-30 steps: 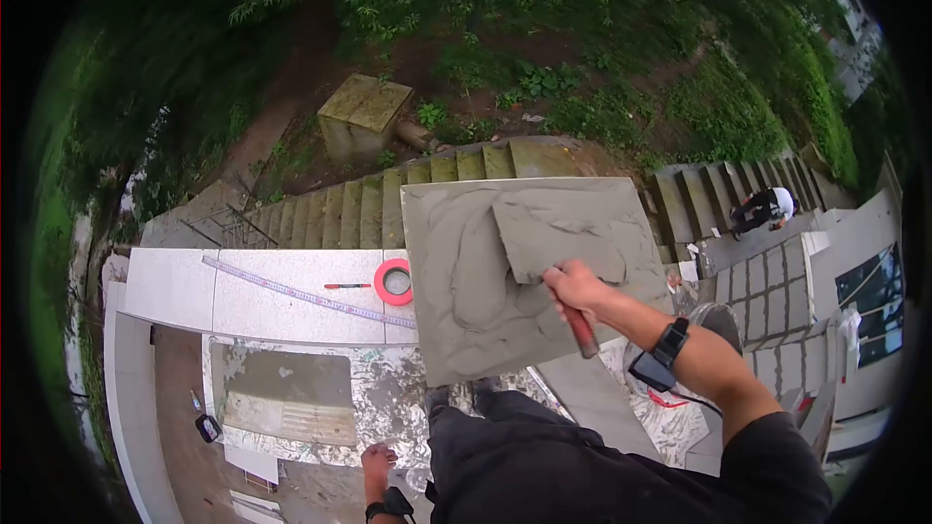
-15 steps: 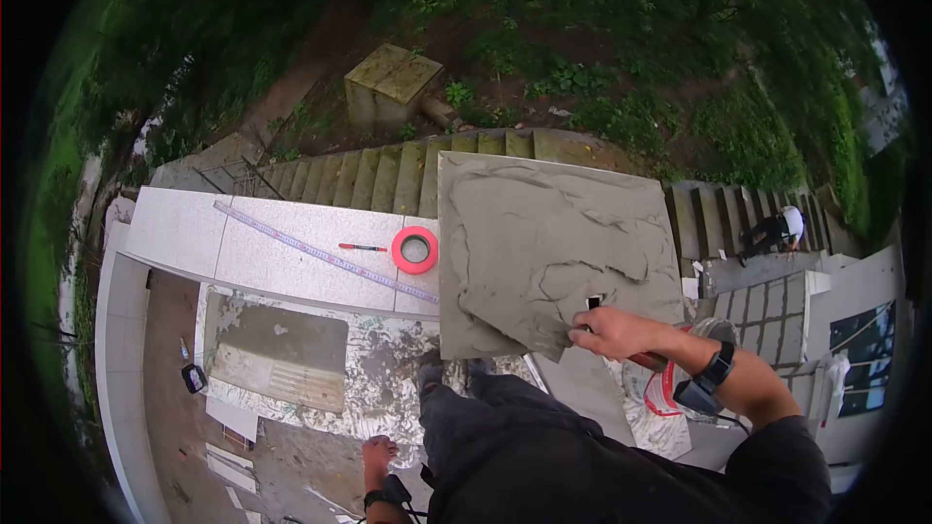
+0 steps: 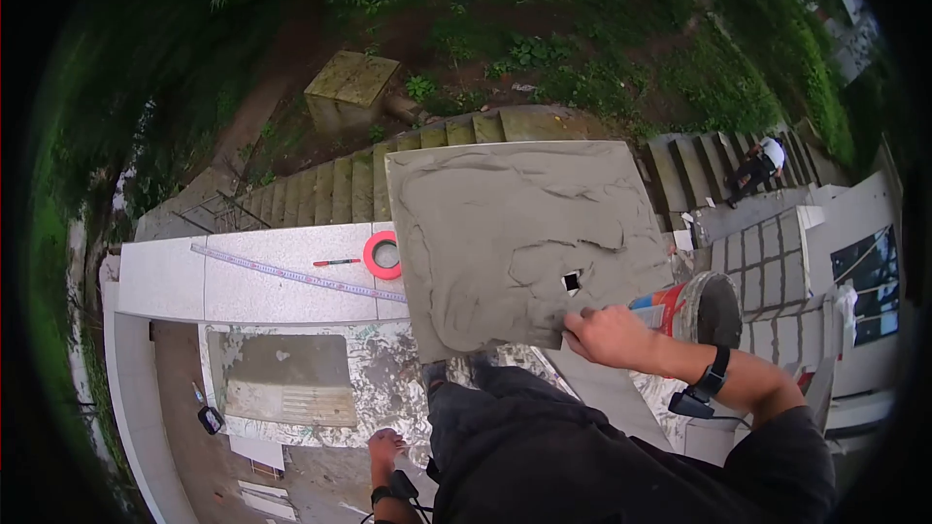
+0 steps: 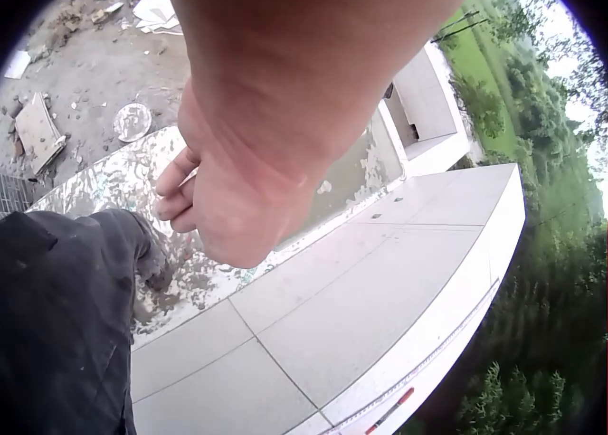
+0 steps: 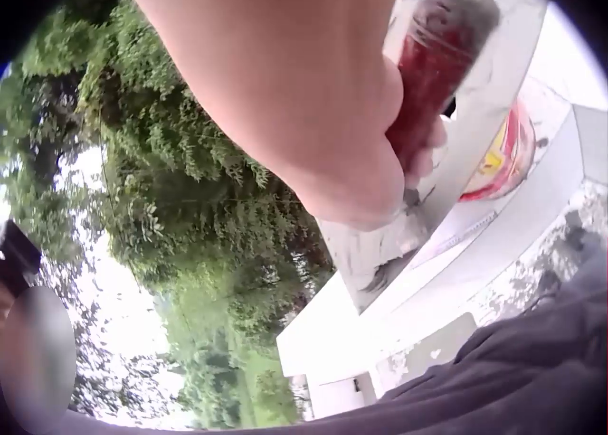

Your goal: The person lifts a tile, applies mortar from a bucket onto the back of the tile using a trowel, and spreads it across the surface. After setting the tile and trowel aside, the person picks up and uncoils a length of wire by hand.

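A square tile (image 3: 505, 213) lies before me, coated with wet grey mortar with ridges on its surface and a small square hole (image 3: 571, 281) through it. At its near right part, my right hand (image 3: 614, 335) grips a trowel by its red handle (image 5: 432, 79). In the head view, the hand hides the handle and the blade hardly shows. My left hand (image 3: 385, 444) hangs low beside my leg, its fingers loosely bent with nothing in them; in the left wrist view, that hand (image 4: 242, 193) is above the splattered floor.
A bucket of mortar (image 3: 716, 309) stands right of the tile. On the white ledge (image 3: 155, 281) at the left lie a roll of red tape (image 3: 382, 254), a red marker (image 3: 336, 262) and a measuring strip (image 3: 291, 274). Beyond are stone steps (image 3: 335, 184) and another person (image 3: 759, 170).
My right hand has moved from the middle of the tile toward its near right edge, and the trowel blade, flat on the mortar before, hardly shows. The square hole has come into view.
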`<control>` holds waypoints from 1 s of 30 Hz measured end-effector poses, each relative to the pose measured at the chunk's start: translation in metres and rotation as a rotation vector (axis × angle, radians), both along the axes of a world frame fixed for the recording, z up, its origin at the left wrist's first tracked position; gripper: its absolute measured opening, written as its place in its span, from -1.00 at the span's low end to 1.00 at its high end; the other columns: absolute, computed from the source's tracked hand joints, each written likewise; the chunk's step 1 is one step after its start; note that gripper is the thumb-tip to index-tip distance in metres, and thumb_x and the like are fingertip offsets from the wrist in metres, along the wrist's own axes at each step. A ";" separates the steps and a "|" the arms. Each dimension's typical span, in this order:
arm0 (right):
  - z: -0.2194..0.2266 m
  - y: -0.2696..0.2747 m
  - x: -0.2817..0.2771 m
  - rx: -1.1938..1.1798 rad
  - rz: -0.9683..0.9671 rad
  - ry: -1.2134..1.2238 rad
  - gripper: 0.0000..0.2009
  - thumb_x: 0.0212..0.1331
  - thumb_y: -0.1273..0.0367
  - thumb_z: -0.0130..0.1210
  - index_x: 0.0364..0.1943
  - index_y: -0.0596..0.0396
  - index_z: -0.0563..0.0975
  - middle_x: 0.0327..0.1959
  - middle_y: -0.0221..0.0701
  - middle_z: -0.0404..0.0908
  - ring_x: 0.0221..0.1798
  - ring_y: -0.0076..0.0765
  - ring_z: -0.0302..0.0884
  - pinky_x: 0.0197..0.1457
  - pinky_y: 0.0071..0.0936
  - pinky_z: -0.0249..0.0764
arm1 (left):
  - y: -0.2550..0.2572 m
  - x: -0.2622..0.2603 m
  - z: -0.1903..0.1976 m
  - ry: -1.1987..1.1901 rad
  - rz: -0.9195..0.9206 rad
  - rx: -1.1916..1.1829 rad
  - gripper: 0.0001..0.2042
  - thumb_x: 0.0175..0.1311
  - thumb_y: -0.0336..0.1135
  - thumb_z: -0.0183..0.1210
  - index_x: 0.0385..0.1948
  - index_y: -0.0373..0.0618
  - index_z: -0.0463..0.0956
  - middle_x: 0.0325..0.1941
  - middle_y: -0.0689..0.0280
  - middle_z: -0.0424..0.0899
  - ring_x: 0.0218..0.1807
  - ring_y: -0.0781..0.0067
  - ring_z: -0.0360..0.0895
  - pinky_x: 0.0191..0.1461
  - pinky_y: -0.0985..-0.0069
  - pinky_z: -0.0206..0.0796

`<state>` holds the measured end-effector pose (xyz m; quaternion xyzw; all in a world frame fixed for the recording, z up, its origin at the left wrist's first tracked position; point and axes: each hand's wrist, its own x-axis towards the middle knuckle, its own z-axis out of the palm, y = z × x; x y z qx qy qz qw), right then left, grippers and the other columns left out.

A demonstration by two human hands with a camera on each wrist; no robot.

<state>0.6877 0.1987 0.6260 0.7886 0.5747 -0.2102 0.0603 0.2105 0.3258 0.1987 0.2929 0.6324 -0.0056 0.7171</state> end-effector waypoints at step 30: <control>0.036 -0.184 0.089 -0.020 -0.708 -0.024 -0.70 0.24 0.28 0.05 -0.34 0.35 0.58 -0.43 0.06 0.66 -0.38 0.20 0.68 -0.26 -0.01 0.61 | 0.033 0.048 0.004 0.015 -0.301 0.068 -0.81 0.39 -0.26 0.06 -0.15 -0.18 0.49 -0.38 0.17 0.67 -0.42 0.28 0.68 -0.39 0.38 0.53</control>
